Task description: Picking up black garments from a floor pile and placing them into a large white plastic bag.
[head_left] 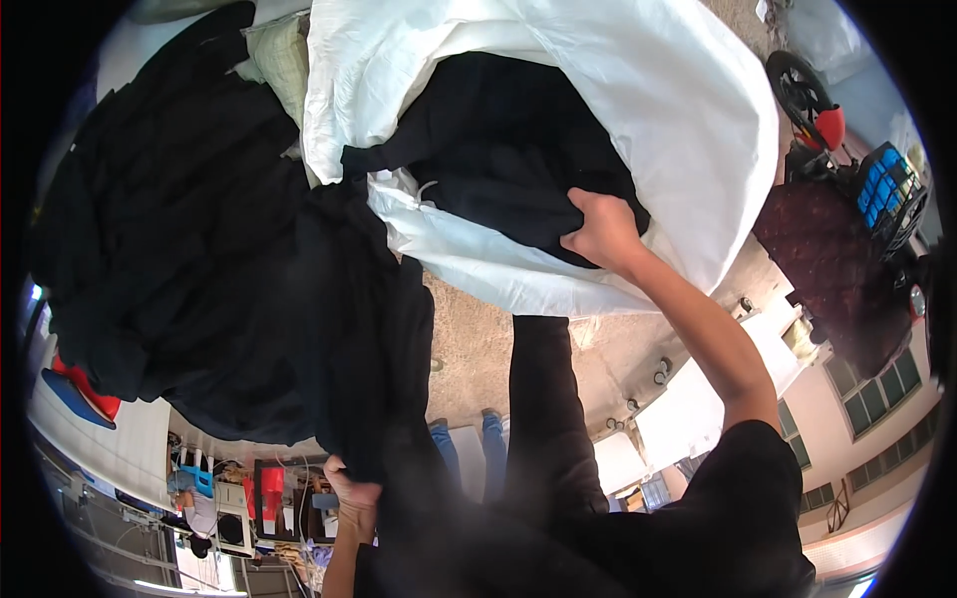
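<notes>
A large white sack (698, 130) gapes in front of me, with black fabric (498, 130) bundled inside it. My right hand (606, 231) reaches into its mouth near the right rim, thumb and finger closed on that fabric; the other fingertips are hidden. To the left spreads a big heap of black cloth (189, 239), and a strip of it runs over the sack's rim into the opening. Low on the left, my left hand (354, 488) grips the lower edge of the heap, its fingers partly covered by the cloth.
Beyond the heap lies a pale woven sack (279, 62). At the right stands a cycle with a dark quilted cover (827, 269) and a blue-filled basket (887, 189). White wheeled tables (688, 409) stand behind on the right. Another person (199, 513) appears at lower left.
</notes>
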{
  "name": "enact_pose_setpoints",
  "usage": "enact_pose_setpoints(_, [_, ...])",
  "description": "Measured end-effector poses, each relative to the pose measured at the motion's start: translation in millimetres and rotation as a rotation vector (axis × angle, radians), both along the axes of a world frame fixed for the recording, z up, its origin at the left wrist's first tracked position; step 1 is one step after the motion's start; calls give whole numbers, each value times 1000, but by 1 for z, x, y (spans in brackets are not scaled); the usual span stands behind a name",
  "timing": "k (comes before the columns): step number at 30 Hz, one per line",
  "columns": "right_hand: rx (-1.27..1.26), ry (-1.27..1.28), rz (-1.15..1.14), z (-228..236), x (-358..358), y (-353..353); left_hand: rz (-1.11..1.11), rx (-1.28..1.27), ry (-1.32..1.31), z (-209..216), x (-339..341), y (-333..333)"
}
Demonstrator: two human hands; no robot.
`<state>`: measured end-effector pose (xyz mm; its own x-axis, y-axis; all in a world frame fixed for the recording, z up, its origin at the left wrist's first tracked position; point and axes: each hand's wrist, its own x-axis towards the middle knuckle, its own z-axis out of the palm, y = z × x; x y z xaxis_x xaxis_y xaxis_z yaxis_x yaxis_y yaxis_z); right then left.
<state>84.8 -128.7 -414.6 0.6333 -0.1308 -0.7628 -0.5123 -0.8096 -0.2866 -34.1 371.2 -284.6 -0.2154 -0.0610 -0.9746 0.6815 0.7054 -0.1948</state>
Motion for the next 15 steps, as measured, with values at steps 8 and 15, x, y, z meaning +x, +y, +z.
enact_pose_setpoints(8, [339,-451,-16,4,178,83,-97,76,-34,2,12,-20])
enact_pose_setpoints(15, [126,-751,-35,-51,136,39,-47,20,-44,-15,-2,-30])
